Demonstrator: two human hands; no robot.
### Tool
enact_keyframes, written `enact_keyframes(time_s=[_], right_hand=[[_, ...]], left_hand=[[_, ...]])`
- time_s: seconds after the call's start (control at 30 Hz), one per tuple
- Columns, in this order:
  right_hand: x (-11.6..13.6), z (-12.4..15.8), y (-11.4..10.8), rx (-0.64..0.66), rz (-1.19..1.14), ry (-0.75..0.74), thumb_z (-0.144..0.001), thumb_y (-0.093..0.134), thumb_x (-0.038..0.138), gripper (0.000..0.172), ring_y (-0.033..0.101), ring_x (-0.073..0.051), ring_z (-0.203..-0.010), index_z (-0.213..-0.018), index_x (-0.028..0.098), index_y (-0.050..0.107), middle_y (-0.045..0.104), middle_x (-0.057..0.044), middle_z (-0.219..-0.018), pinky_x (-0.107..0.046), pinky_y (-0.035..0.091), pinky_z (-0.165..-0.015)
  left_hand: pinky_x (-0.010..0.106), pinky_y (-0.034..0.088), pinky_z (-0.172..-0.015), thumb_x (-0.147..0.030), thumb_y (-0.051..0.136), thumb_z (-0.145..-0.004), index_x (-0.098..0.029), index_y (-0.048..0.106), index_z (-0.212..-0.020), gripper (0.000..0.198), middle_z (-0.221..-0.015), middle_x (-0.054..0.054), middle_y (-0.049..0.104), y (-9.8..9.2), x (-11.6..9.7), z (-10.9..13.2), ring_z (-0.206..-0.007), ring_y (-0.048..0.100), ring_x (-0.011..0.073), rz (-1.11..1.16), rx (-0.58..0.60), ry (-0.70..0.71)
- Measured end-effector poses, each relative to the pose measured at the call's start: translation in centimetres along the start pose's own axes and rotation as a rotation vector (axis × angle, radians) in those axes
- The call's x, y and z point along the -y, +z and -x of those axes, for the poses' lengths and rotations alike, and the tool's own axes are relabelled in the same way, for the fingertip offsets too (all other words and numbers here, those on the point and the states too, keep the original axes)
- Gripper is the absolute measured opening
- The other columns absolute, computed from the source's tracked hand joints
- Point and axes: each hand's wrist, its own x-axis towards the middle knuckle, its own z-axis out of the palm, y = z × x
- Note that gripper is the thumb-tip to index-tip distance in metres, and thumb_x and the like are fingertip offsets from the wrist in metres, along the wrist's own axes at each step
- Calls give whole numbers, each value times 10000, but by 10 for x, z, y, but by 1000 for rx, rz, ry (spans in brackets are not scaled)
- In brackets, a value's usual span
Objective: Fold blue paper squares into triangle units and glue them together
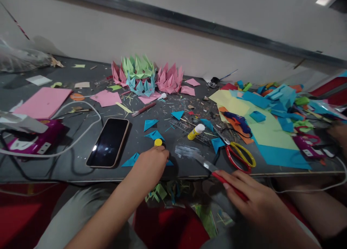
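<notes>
My right hand (251, 193) is closed around the red handle of a knife (207, 164). The blade's tip reaches a whitish smear (185, 151) on the table. My left hand (155, 158) is curled palm-down near the table edge, with its fingertips hidden. Just beyond its knuckles shows a round yellow cap-like piece (158, 142); I cannot tell whether it is gripped. Around this hand lie folded blue paper triangles (150, 124), one (131, 160) partly behind the wrist. A yellow glue stick (195, 132) with a white top lies tilted between the hands.
Scissors (240, 157) with red and yellow handles rest right of the knife. A phone (108, 142) lies at left, beside a purple power strip (38, 135) and cables. Folded pink, green and blue paper crowns (139, 68) stand behind. Paper sheets (271, 129) and another person's hand (337, 133) are at right.
</notes>
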Motion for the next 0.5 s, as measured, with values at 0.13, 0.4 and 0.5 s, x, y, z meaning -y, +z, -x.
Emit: enact_keyframes(time_s=[0.13, 0.4, 0.5], right_hand=[[25, -21, 13, 41, -24, -22, -882, 347, 252, 359, 616, -107, -629, -1168, 268, 563, 612, -15, -789, -187, 464, -507], [27, -31, 18, 107, 0, -39, -850, 376, 218, 347, 613, -106, -586, -1123, 258, 586, 610, -12, -788, -190, 440, -466], [15, -22, 15, 121, 22, -57, -828, 403, 212, 346, 612, -117, -580, -1113, 272, 590, 628, -15, -771, -196, 450, -457]], left_hand=[[286, 445, -714, -88, 414, -806, -148, 586, -808, 182, -874, 62, 605, 0, 1, 1, -833, 578, 182, 42, -19, 15], [305, 448, -697, -114, 432, -809, -149, 588, -812, 160, -886, 64, 614, 0, 1, 0, -827, 584, 198, 64, 14, -5], [309, 448, -695, -115, 437, -805, -143, 591, -813, 157, -889, 71, 615, 0, 1, -1, -821, 587, 201, 50, 29, -8]])
